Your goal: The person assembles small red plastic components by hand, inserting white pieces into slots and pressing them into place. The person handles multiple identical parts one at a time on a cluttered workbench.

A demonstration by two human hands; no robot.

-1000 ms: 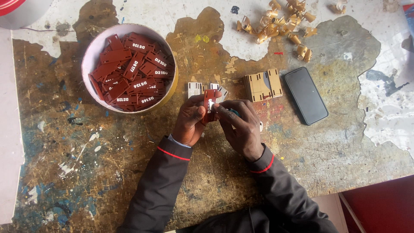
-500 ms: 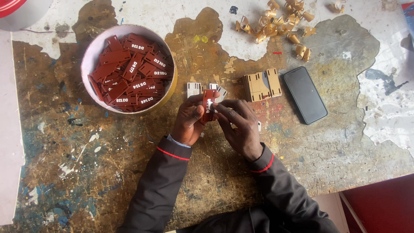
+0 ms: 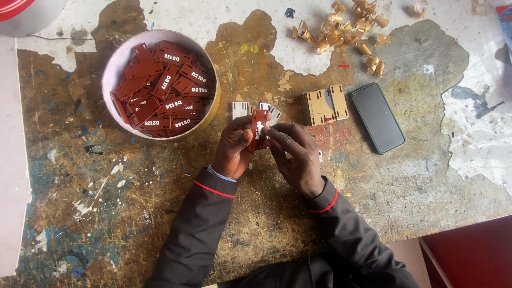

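Paint-stained and worn, the table (image 3: 80, 176) carries a round bowl (image 3: 114, 69) of red tags, a black phone (image 3: 377, 117), a stack of tan wooden pieces (image 3: 324, 105) and brass fittings (image 3: 346, 32). Both hands work just above it, near the bowl: the left hand (image 3: 234, 146) pinches a red tag (image 3: 259, 128) in a narrow grip, and the right hand (image 3: 298, 157) presses fingertips against its face. Risk: the tag may slip and fall among the small white pieces (image 3: 241, 109) beside it. The tag's lower end and whatever is being applied are hidden by fingers.
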